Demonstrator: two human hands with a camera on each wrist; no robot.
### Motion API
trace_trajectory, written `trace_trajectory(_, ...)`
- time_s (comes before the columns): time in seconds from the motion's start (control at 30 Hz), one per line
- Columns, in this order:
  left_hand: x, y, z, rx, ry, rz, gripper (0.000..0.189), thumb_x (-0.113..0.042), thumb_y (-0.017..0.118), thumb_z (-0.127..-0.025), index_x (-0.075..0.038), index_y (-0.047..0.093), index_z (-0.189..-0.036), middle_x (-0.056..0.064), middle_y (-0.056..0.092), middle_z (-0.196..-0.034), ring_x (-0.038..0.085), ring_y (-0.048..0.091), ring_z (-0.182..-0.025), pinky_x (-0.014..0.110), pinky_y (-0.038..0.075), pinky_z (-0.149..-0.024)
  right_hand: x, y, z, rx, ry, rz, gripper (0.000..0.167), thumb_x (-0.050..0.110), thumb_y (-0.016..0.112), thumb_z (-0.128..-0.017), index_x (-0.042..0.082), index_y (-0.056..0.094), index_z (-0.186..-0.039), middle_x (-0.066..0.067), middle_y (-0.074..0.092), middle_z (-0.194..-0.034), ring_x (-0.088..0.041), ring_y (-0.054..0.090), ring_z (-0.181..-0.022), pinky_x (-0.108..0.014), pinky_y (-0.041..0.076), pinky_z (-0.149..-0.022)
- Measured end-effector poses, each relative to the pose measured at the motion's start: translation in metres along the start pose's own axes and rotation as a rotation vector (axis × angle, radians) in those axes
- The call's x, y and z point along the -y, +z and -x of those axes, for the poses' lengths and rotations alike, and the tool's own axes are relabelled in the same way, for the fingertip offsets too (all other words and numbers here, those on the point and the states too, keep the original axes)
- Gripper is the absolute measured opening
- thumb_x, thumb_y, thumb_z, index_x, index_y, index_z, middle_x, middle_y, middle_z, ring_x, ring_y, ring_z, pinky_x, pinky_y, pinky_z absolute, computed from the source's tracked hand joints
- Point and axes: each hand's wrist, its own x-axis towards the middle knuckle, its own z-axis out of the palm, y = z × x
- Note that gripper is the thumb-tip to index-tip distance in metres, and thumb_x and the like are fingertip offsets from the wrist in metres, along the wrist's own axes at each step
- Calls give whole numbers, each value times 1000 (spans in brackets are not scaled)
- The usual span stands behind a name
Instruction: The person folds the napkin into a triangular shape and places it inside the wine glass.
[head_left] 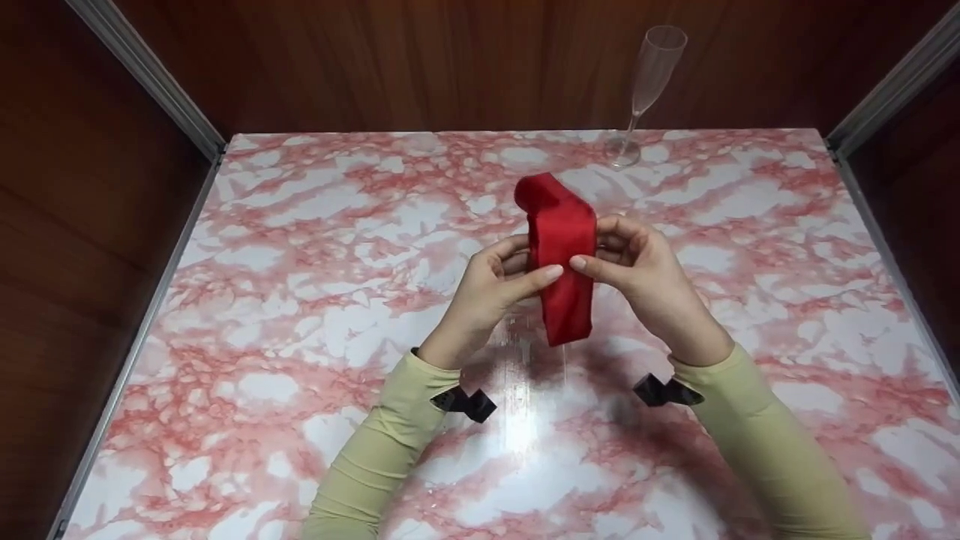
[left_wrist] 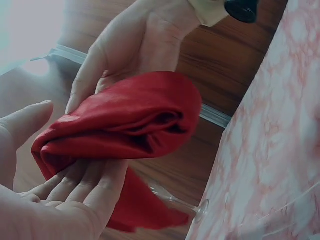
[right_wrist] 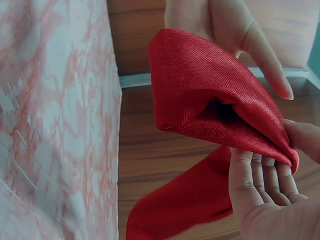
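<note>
A folded red satin cloth (head_left: pixel 568 247) is held up above the table between both hands. My left hand (head_left: pixel 487 281) holds its left edge, fingers behind it and the thumb over its front. From the right, my right hand (head_left: pixel 649 274) pinches the other edge, its thumb on the front face close to the left thumb. The cloth's far end curls back on itself at the top. In the left wrist view the layers of the cloth (left_wrist: pixel 145 115) show as a flattened roll, with a loose tail hanging beyond. A dark hollow opens between the folds of the cloth (right_wrist: pixel 215 65) in the right wrist view.
An upright clear champagne flute (head_left: pixel 658 67) stands near the table's back edge, right of centre. The table (head_left: pixel 300 300) has a red and white marbled top. Wood-grain panels (head_left: pixel 450 67) with metal edging enclose it at the back and sides.
</note>
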Motion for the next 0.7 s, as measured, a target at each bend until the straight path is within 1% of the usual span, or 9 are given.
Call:
trace_trajectory(0.1,-1,-1,0,2,9,21,42,-5,71,-84,-1,58,-124,19,66,-108,30,65,-97,43,53,-82,-2,0,0,21,1,11,33,5,74,-83,-2,58,-111,-16,64,-103,-27,65,-89,-31,53,-77)
trace_trajectory(0.23,0,-3,-1,-5,16,9,41,-3,70,-84,-2,57,-123,18,66,-105,29,65,-94,44,54,-81,-4,0,0,51,0,26,32,4,74,-83,-3,58,-109,-17,64,-103,-29,65,-91,-34,53,-79)
trace_trajectory(0.47,1,-5,0,-20,45,-60,40,-3,69,-86,0,54,-123,18,65,-104,30,67,-91,44,55,-80,-7,-1,1,73,17,67,33,4,75,-82,-2,58,-110,-16,64,-103,-29,64,-92,-34,54,-80)
trace_trajectory(0.57,0,-5,0,-35,54,-96,42,-4,70,-86,1,54,-124,18,65,-102,28,66,-88,41,55,-79,-8,-1,1,77,16,50,33,2,75,-82,-2,58,-110,-15,63,-103,-29,64,-93,-34,54,-79)
trace_trajectory(0.7,0,-4,0,-55,63,-121,42,-4,70,-85,1,54,-124,17,66,-99,27,67,-85,40,55,-77,-9,-2,2,83,11,31,35,0,75,-81,-2,58,-112,-16,63,-104,-30,64,-93,-34,54,-78)
